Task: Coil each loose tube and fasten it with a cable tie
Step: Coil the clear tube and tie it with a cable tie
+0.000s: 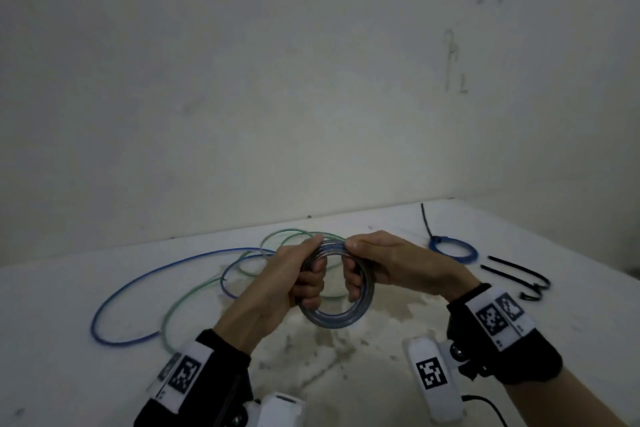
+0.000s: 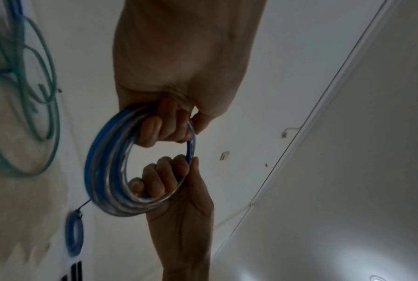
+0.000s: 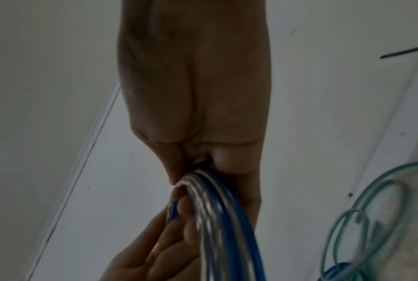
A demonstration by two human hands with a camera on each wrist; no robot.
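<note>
In the head view I see the white table (image 1: 346, 374) with its far edge against the wall and free surface near me. My left hand (image 1: 294, 284) and right hand (image 1: 388, 267) both grip the coiled tube (image 1: 337, 317), clear with blue, held above the table centre. To the left lie a loose blue tube (image 1: 138, 281) and a green tube (image 1: 194, 295). At far right rests a tied blue coil (image 1: 453, 250), and near it black cable ties (image 1: 512, 274). The wrist bands carry square code marks, no readable words.

In the left wrist view, fingers (image 2: 155, 129) of both hands curl through the coil.

In the right wrist view, the right hand pinches the coil at its top.
</note>
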